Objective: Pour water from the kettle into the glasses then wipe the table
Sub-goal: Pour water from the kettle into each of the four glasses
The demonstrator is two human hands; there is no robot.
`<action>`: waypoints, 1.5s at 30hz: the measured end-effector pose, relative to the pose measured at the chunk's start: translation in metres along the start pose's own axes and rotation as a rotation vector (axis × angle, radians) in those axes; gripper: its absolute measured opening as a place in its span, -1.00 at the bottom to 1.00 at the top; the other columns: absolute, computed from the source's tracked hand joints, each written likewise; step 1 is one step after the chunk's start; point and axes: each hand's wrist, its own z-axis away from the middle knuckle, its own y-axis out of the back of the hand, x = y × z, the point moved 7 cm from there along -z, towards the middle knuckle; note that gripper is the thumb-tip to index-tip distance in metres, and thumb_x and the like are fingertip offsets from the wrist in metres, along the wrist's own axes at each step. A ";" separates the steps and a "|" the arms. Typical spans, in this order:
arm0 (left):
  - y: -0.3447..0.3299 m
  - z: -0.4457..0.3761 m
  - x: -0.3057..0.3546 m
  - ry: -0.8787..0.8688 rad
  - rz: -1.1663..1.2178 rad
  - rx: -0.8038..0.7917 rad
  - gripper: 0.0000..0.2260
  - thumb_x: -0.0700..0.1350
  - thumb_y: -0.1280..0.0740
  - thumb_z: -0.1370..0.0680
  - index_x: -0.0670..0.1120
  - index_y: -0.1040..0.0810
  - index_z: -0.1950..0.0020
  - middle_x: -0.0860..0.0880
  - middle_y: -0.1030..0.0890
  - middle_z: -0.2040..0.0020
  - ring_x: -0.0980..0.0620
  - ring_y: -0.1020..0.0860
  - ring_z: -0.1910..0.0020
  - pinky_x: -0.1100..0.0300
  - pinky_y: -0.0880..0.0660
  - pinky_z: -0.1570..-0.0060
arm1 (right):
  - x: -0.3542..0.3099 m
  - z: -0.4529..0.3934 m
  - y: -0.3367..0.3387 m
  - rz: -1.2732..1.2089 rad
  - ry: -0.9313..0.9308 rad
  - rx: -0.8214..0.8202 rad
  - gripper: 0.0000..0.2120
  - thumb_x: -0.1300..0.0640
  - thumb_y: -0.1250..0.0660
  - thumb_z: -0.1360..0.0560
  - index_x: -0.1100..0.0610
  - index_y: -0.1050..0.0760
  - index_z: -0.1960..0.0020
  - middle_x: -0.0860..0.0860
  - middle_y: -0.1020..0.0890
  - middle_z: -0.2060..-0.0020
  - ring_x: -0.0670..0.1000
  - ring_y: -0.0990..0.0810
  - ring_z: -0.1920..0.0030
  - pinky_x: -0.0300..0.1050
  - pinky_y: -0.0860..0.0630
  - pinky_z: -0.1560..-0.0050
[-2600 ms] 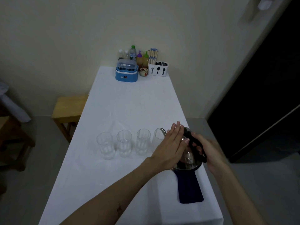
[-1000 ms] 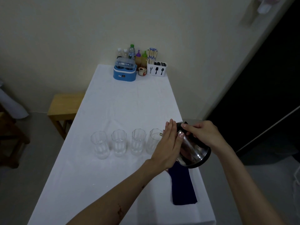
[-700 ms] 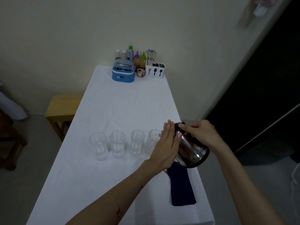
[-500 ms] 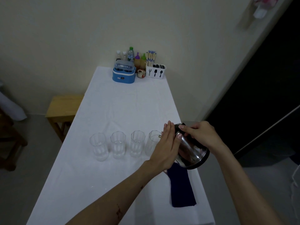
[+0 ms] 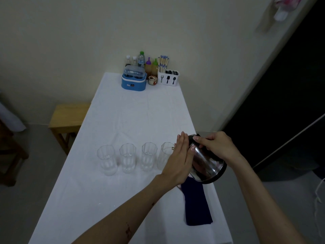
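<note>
Kettle (image 5: 206,163) is tilted w/ spout toward the rightmost glass (image 5: 165,155), lifted above the dark blue cloth (image 5: 196,205) at the table's (image 5: 105,199) right edge. Right hand (image 5: 217,146) is clamped on its black handle at 12 o'clock; left hand (image 5: 179,161) lies flat on its 9 o'clock side, fingers straight & together. Three more glasses (image 5: 127,158) run in a row toward 9 o'clock.

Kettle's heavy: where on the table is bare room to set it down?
Bare white tablecloth lies between the four clear glasses and the blue appliance, and again in front of the glasses. It is crowded by the dark blue cloth and along the far edge.
</note>
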 end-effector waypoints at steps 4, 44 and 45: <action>0.001 0.000 0.000 0.002 0.003 -0.001 -0.50 0.04 0.11 -0.68 -0.06 0.17 -0.58 0.07 0.18 -0.59 0.18 0.21 -0.55 0.30 0.18 -0.48 | 0.000 -0.001 -0.001 -0.002 -0.002 -0.002 -0.60 -0.18 -0.48 -0.44 0.16 -0.70 0.30 0.19 -0.72 0.31 0.01 -0.58 0.37 -0.13 -0.47 0.25; 0.008 0.003 -0.004 0.013 0.021 -0.008 -0.51 0.03 0.10 -0.69 -0.07 0.16 -0.58 0.05 0.18 -0.59 0.15 0.21 -0.55 0.24 0.18 -0.50 | -0.008 -0.002 -0.008 0.060 -0.007 0.005 -0.57 -0.18 -0.47 -0.45 0.21 -0.71 0.27 0.08 -0.58 0.46 0.01 -0.53 0.40 -0.16 -0.40 0.32; 0.008 0.003 -0.004 0.012 0.020 -0.009 -0.51 0.02 0.10 -0.69 -0.07 0.16 -0.58 0.04 0.18 -0.59 0.15 0.21 -0.55 0.24 0.18 -0.51 | -0.007 -0.003 -0.008 0.062 -0.009 0.003 -0.56 -0.18 -0.47 -0.45 0.22 -0.71 0.26 0.09 -0.58 0.45 0.02 -0.53 0.39 -0.16 -0.40 0.31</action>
